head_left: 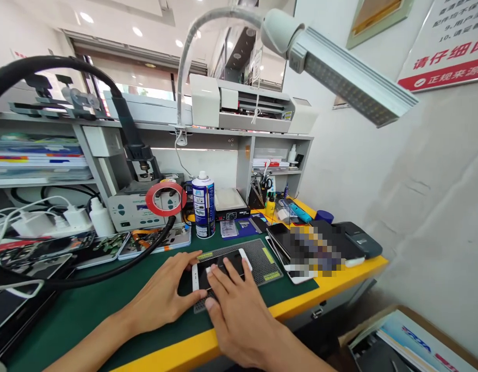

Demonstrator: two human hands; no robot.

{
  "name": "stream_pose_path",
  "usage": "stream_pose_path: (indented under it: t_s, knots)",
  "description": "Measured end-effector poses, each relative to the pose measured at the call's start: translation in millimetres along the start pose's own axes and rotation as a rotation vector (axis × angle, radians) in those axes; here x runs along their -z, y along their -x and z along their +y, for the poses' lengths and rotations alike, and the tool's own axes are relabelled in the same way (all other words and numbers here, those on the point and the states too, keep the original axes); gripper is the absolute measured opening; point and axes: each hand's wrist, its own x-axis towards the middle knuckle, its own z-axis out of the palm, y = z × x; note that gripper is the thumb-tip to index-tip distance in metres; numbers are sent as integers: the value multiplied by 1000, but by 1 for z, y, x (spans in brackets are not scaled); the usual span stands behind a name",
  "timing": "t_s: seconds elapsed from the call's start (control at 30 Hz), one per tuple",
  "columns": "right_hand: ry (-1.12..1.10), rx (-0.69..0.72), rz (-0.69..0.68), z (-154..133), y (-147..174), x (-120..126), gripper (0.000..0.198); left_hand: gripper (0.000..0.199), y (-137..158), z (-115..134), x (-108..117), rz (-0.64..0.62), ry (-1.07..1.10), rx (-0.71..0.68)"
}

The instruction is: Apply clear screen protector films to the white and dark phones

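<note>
A white-framed smartphone (204, 274) with a black screen lies on a grey perforated pad (267, 261) with yellow labels. My left hand (165, 289) grips its left end, the thumb at the near edge and the fingers at the far edge. Across the screen lies my right hand (239, 310), its fingers stretched out and slightly spread, covering much of the glass. Whether anything small is under the right fingertips cannot be seen.
Behind the pad stand a blue spray can (203, 206) and a soldering station with a red tape roll (149, 205). Several phones (279, 237) lie to the right. A black cable (118, 274) arches at left, and a lamp (355, 72) hangs overhead. The green mat (301, 295) ends at a yellow table edge (293, 308).
</note>
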Motion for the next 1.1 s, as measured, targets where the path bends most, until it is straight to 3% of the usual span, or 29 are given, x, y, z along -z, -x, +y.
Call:
stream_pose_path:
  t_s: [0.2, 0.3, 0.53, 0.7, 0.83, 0.97, 1.1]
  knots:
    - [103, -175, 19, 37, 22, 7, 54, 68, -1, 3, 6, -82, 9, 40]
    - [111, -206, 26, 40, 18, 4, 55, 68, 0, 4, 7, -90, 13, 26]
    - [44, -84, 73, -2, -12, -12, 57, 66, 1, 1, 5, -76, 21, 25]
    - [-42, 7, 55, -21, -6, -12, 51, 61, 1, -3, 5, -80, 18, 11]
    - [29, 2, 49, -3, 13, -6, 50, 65, 1, -3, 2, -71, 27, 17]
    - [155, -109, 94, 27, 28, -4, 49, 67, 0, -2, -1, -5, 21, 42]
    - [251, -166, 142, 46, 31, -9, 48, 67, 2, -4, 2, -66, 36, 43]
